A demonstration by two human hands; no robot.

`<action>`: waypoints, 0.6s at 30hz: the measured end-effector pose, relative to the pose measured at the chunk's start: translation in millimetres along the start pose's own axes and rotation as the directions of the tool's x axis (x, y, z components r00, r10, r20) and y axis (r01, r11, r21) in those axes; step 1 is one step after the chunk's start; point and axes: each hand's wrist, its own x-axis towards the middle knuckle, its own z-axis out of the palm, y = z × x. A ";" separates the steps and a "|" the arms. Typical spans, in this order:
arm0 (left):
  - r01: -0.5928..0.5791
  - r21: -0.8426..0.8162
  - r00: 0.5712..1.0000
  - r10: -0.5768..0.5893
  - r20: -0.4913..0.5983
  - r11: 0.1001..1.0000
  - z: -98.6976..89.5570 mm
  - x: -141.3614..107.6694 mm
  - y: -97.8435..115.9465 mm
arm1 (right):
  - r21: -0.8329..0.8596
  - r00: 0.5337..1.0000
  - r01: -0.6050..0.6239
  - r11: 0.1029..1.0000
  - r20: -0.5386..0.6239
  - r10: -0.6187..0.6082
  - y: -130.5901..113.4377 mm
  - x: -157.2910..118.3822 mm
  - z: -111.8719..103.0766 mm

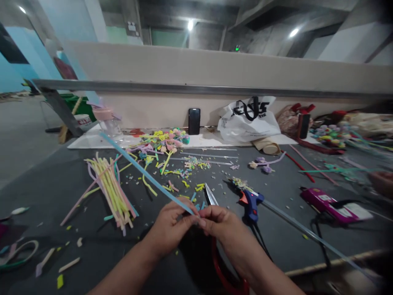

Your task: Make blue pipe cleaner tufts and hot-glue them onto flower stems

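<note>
The single view looks from the wearer's head, facing forward and down over both forearms point(144, 250) to the near tabletop point(172, 262). It is wide enough to take in the upright board point(153, 61) behind and the ceiling lights point(190, 25) beyond.

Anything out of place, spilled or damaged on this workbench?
Yes: small coloured clippings lie strewn across the dark tabletop, more litter than layout. The glue gun also looks carelessly placed, lying on its side with its front end among scraps. I see no obvious damage.
</note>
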 end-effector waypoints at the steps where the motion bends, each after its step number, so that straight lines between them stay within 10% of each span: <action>1: 0.004 0.001 1.000 -0.004 -0.013 1.000 -0.3 0.1 -0.1 | -0.017 1.000 0.000 1.000 -0.013 0.000 -1.1 -1.1 2.6; 18: -0.028 0.120 0.993 0.041 -0.110 0.992 -0.1 -2.7 -3.4 | -0.500 0.986 0.128 0.856 -0.030 -0.164 -0.4 1.6 14.0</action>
